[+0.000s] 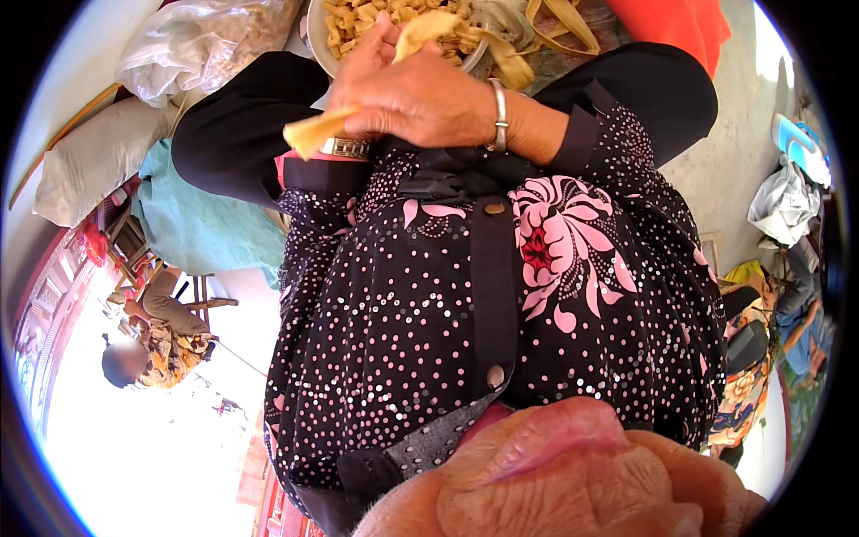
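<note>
Past the dotted shirt [385, 331], two hands cross in front of the black trousers [644, 98]. The right hand [420, 103] is on top, its fingers curled and gripping a yellow strip [313, 132]. The left hand [369, 52] is mostly tucked behind it, so I can't tell if it is gripping too. One end of the strip pokes out low on the left, and more yellow shows up by the fingers; I can't tell if it is all one piece. This looks like the bending or tying part. The next move seems to need one hand to hold firm while the other pulls

Just past the hands is a bowl [318, 38] full of small yellow bits [347, 18], a bit like knots. Long, flat bands [573, 27] lie on its right, with a red cloth [680, 27] near. To the left are a clear bag [210, 40], a grey sack [103, 166] and a blue-green cloth [201, 215]. Pale floor [707, 170] shows on the right. Farther off, on the left, a person [170, 349] seems to sit in bright light
</note>
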`<action>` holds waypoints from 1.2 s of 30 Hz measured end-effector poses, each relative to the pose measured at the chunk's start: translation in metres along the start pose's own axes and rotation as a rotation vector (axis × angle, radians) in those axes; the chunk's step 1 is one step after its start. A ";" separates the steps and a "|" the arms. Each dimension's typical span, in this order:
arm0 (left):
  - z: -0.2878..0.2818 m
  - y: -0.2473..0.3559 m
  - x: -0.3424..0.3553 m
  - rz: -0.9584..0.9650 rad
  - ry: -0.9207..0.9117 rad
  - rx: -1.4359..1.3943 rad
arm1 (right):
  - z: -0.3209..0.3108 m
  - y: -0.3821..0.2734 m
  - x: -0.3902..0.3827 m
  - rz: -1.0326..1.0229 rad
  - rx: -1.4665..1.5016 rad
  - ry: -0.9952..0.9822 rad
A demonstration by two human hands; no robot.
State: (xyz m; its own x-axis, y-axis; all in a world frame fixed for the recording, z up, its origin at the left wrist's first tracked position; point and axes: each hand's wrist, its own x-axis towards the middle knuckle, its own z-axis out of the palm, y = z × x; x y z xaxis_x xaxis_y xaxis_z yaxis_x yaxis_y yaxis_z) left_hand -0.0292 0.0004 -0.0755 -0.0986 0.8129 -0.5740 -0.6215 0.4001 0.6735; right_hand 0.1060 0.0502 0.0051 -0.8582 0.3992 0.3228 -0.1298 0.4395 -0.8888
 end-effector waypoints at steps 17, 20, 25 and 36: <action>0.010 0.090 -0.052 -0.022 -0.380 0.053 | -0.011 0.003 0.007 0.389 0.448 0.574; 0.040 0.098 -0.073 0.162 -0.178 0.371 | -0.002 0.026 0.004 0.433 0.520 0.502; 0.038 0.095 -0.081 0.646 -0.014 0.864 | 0.000 0.056 0.007 0.341 0.401 0.407; 0.015 0.081 -0.058 0.654 -0.047 1.084 | -0.029 0.064 -0.024 0.170 0.286 0.117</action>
State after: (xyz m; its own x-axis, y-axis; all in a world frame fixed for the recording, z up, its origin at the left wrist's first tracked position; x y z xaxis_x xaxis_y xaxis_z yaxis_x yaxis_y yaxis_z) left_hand -0.0624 -0.0080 0.0198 -0.1044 0.9945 0.0114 0.4887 0.0413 0.8715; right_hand 0.1328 0.0920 -0.0501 -0.8190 0.5438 0.1830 -0.1380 0.1228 -0.9828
